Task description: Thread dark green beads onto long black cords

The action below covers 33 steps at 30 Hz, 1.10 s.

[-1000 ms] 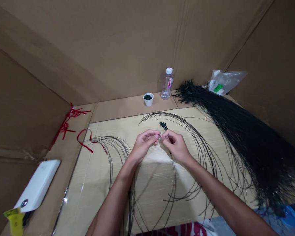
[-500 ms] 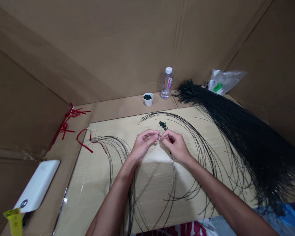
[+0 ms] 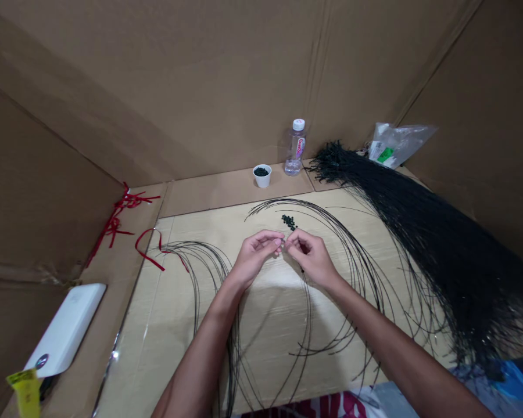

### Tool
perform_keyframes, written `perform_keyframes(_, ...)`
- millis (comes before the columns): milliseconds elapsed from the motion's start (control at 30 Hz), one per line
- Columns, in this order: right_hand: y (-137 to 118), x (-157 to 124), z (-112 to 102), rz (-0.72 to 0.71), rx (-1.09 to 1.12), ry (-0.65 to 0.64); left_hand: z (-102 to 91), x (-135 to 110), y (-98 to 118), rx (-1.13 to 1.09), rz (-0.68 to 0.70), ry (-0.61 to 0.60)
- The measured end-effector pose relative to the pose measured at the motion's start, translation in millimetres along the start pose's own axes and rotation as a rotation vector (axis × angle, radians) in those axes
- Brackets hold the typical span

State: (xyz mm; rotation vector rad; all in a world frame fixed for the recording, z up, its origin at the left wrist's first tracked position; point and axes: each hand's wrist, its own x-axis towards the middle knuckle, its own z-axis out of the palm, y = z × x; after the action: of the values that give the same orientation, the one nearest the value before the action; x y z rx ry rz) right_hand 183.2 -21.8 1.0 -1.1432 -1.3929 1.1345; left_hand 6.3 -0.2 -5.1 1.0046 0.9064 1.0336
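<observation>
Both hands meet fingertip to fingertip over the middle of the table. My left hand [image 3: 257,255] is closed in a pinch; what sits between its thumb and forefinger is too small to make out. My right hand [image 3: 312,255] pinches a thin black cord [image 3: 308,307], which hangs in a loop below the palm with a small dark knot or bead near the hand. Just beyond the fingertips lies a small pile of dark green beads [image 3: 289,221]. Loose black cords [image 3: 348,244] curve around on the right, and another bunch [image 3: 209,249] runs under my left forearm.
A white cup [image 3: 262,180] of dark beads and a clear bottle [image 3: 294,151] stand at the back. At right lies a thick bundle of black cords [image 3: 431,238] beside a plastic bag [image 3: 401,145]. Red ribbons [image 3: 113,226] and a white power bank [image 3: 67,331] are on the left. Cardboard walls enclose the table.
</observation>
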Motion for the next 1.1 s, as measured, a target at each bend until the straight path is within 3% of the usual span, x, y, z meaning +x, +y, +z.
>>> perform_keyframes(400, -1.2, 0.0, -2.0, -0.014, 0.006, -0.048, 0.8, -0.6, 2.6, -0.038, -0.031, -0.02)
perform_keyframes(1100, 0.3, -0.6, -1.1, -0.005, 0.042, -0.004, 0.1, 0.4, 0.8, -0.033, -0.031, 0.015)
